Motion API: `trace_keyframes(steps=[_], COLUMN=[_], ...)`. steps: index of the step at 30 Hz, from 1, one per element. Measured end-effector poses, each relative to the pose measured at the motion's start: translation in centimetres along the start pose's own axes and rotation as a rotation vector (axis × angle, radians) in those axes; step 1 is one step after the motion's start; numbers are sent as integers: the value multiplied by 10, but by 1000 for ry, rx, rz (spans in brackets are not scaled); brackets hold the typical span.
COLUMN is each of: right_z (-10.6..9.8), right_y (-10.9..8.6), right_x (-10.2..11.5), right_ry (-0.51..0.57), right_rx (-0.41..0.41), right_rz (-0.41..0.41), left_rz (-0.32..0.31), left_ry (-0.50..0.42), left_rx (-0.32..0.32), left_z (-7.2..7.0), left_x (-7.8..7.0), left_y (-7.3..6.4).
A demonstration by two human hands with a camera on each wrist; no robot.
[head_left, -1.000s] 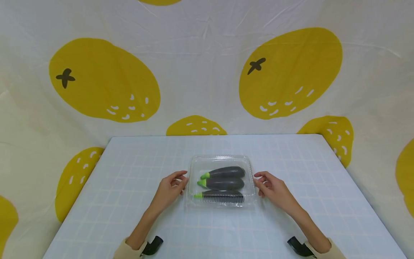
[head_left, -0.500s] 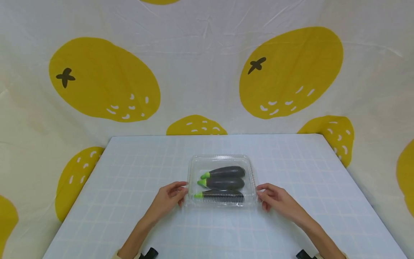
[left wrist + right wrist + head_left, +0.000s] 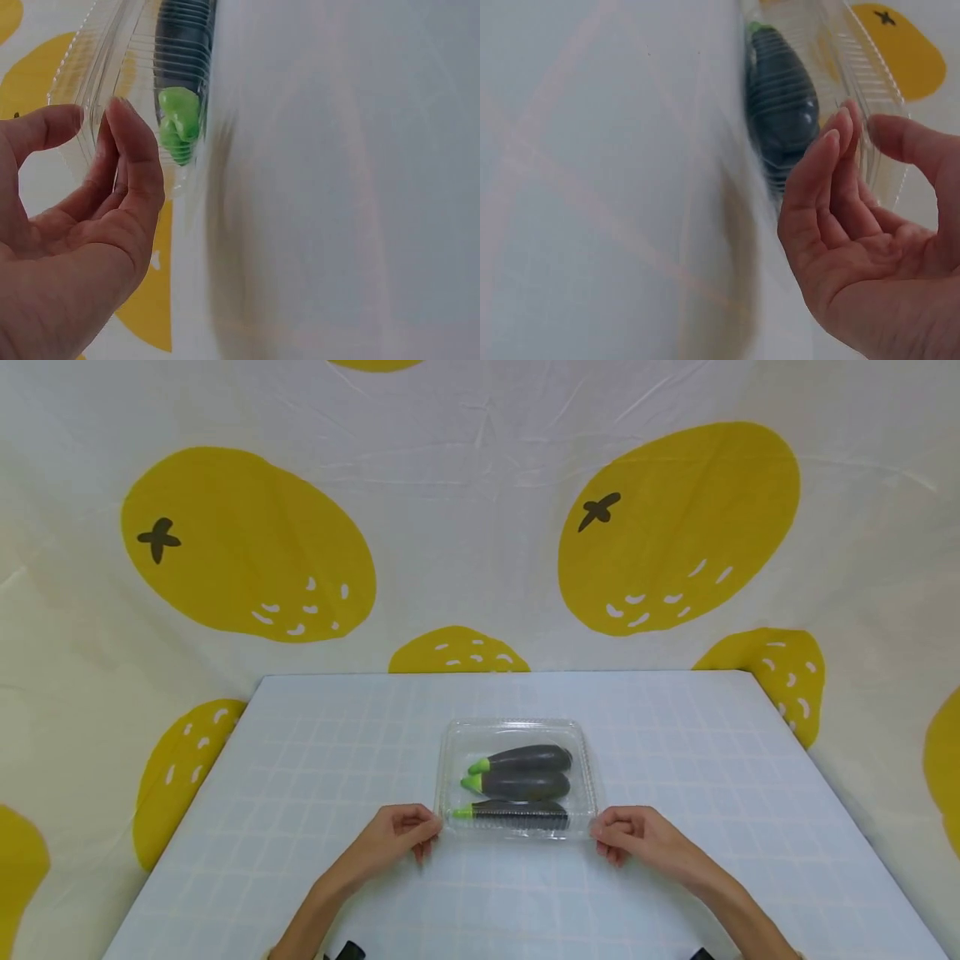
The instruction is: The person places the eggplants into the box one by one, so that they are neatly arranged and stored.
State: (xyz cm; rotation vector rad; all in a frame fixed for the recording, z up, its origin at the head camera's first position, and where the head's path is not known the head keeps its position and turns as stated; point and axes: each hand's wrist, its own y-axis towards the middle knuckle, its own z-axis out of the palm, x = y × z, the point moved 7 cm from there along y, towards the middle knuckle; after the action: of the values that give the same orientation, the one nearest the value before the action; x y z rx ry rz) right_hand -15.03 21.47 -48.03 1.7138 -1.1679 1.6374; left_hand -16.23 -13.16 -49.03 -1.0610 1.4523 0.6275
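Observation:
A clear plastic clamshell container with a ridged rim sits on the table. Inside lie three dark eggplants with green stem ends: a far eggplant, a middle eggplant and a near eggplant, the last seen through the ridged front wall. My left hand pinches the container's near left corner, thumb and fingers on either side of the rim in the left wrist view. At the near right corner, my right hand pinches the rim in the same way. The lid appears down over the eggplants.
A pale checked cloth covers the table. Behind and beside it hangs a white backdrop printed with large yellow fruit. Dark wrist-camera mounts show at the bottom edge of the head view.
Both hands have slid along the container's sides toward me, from mid-side to its near corners. Their fingers have drawn in at the rim. The container and eggplants have stayed in place.

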Motion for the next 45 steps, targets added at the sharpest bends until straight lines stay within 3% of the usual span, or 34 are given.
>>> trace_keyframes(steps=[6, 14, 24, 35, 45], right_z=[-2, -4, -3, -5, -12], right_y=[2, 0, 1, 4, 3], right_x=[-8, -15, -11, -17, -18], right_ry=[39, 117, 144, 150, 89], right_rx=[-6, -19, 7, 3, -28], right_rz=[34, 34, -16, 43, 88], left_rz=[-3, 10, 1, -42, -9], left_ry=[-53, -83, -96, -81, -25], left_rx=[87, 123, 122, 99, 86], left_z=[6, 9, 7, 6, 1], left_x=[1, 0, 2, 4, -1], left_y=[1, 3, 4, 7, 4])
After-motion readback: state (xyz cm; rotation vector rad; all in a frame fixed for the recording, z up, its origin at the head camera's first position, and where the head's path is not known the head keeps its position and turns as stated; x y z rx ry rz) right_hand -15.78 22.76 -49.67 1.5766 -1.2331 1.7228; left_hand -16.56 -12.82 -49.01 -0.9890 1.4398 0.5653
